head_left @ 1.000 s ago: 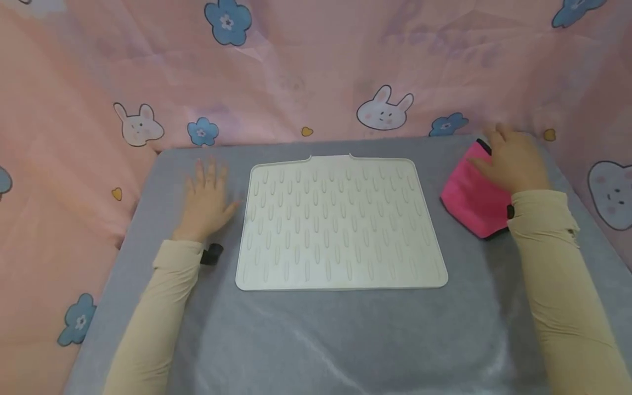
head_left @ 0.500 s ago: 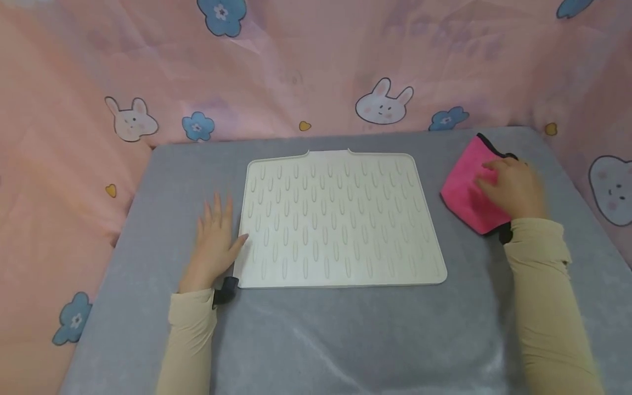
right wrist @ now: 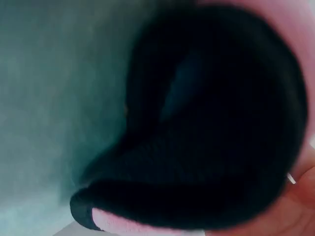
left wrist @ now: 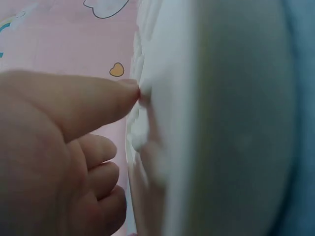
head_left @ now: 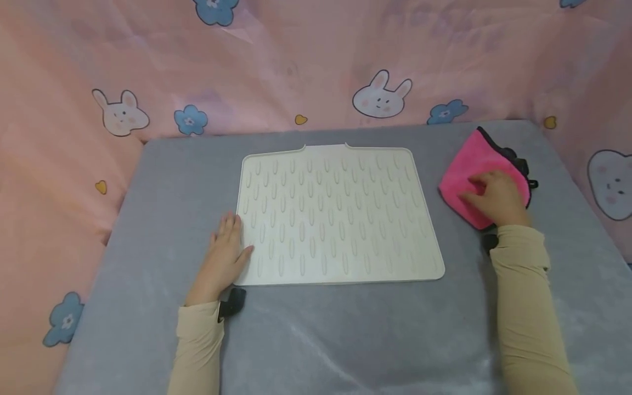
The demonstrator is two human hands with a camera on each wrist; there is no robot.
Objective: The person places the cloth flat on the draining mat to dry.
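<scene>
In the head view, a white mat point(head_left: 326, 214) with raised oval ridges lies flat, its tabbed edge at the back. My left hand point(head_left: 219, 263) rests at its left edge, thumb over the border and fingers fairly straight. In the left wrist view the thumb point(left wrist: 113, 93) touches the ridged face. To the right lies a pink pouch point(head_left: 456, 181) with black trim and black fittings. My right hand point(head_left: 501, 200) is over it, thumb and fingers bent with a gap between them. The pouch's black-lined mouth point(right wrist: 221, 113) fills the right wrist view; the right fingertips are hidden there.
A grey cloth point(head_left: 355, 334) covers the table. A pink curtain point(head_left: 276, 66) with rabbits and flowers hangs behind it and along the sides. Each wrist wears a black camera point(head_left: 233, 303).
My left hand has moved toward me and right, onto the mat's left edge. The right hand has drawn back and left over the pouch, uncovering its black fittings.
</scene>
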